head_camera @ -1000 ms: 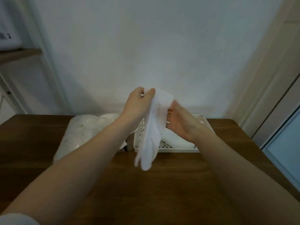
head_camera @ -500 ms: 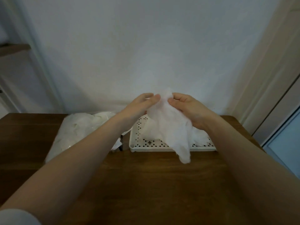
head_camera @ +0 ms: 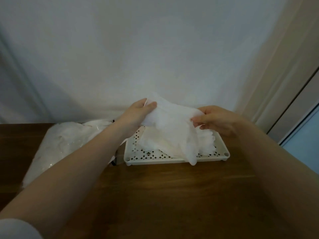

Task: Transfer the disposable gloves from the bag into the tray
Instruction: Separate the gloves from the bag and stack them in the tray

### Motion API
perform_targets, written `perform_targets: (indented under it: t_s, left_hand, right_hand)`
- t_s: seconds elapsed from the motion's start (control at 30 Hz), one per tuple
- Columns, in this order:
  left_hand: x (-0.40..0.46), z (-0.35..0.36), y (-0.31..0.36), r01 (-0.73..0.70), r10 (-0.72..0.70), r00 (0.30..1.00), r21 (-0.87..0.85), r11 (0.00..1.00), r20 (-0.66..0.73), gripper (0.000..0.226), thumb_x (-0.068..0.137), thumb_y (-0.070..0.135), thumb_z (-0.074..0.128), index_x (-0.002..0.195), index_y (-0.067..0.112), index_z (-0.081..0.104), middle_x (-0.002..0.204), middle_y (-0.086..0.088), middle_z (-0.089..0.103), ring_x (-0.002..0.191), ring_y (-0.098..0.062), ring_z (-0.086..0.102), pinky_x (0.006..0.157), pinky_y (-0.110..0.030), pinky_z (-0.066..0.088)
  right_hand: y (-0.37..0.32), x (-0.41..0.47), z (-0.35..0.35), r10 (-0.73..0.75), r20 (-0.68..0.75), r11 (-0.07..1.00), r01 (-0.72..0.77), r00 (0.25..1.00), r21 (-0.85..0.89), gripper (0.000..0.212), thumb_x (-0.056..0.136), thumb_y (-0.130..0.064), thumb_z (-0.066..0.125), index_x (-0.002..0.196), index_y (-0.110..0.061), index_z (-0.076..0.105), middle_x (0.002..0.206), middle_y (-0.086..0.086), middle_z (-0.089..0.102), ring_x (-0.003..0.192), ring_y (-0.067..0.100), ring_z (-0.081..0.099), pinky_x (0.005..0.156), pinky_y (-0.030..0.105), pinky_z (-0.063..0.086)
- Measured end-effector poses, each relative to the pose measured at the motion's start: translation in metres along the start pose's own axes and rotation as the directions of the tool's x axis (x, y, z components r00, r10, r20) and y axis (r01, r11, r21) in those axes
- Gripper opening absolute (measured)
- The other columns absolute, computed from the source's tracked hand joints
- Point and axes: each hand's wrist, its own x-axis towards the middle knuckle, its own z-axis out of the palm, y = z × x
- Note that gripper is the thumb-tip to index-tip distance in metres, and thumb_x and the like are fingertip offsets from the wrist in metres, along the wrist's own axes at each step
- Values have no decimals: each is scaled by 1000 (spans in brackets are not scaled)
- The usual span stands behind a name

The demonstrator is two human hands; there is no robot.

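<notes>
A thin white disposable glove (head_camera: 174,125) is stretched between both hands above the tray. My left hand (head_camera: 138,114) pinches its left end, and my right hand (head_camera: 217,120) pinches its right side. The glove's fingers hang down over the front rim of the white perforated tray (head_camera: 155,160), which stands at the back of the wooden table. A heap of more white gloves (head_camera: 205,144) lies inside the tray. The clear plastic bag of gloves (head_camera: 62,144) lies to the tray's left, partly hidden by my left forearm.
The brown wooden table (head_camera: 172,195) stretches toward me in front of the tray. A white wall rises right behind the tray and bag. A door frame (head_camera: 293,83) stands at the right.
Both hands have moved apart and lowered, spreading the glove wide over the tray. A second ago it hung bunched and upright between them.
</notes>
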Motion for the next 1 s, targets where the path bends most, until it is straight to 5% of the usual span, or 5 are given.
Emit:
perform_targets:
  t_s: [0.3,0.43,0.63,0.83,1.0]
  left_hand:
    - [27,9,14,-205,220,973,179,962,-68,16,91,11,58,79,21,55,72,14,63,66,-3,52,61,-17,38]
    - [34,18,14,-299,305,952,218,929,8,22,90,1,55,80,20,51,73,9,62,69,-6,50,62,-16,40]
    - [21,1,-25,-335,209,942,688,644,264,38,83,-10,47,68,23,42,104,-3,68,100,-11,61,79,-16,45]
    - [10,-6,-43,-338,14,938,905,257,346,20,81,-7,39,76,12,44,81,-3,52,78,-22,46,63,-17,30]
    - [-1,-17,-49,-331,-52,937,924,191,346,29,84,0,44,65,20,35,80,2,44,98,-24,50,76,-26,39]
  right_hand:
    - [-6,20,-10,-33,-494,936,200,869,290,11,98,-15,46,95,-14,56,89,-2,65,74,12,65,53,22,47]
    - [-12,15,-12,-317,-645,920,390,696,-32,15,102,-16,35,91,-17,46,91,-1,57,88,13,64,79,22,54]
    - [41,-4,8,-249,-225,729,29,942,-684,32,100,-23,41,129,-17,54,141,11,48,111,17,56,95,29,41]
    - [57,-10,31,-24,-54,777,-15,998,-630,29,99,-29,45,118,-17,64,152,-4,33,145,9,12,115,33,13]
    - [51,-11,31,216,-16,802,-187,976,-567,60,99,-52,22,91,-19,72,132,-4,53,123,12,42,101,31,25]
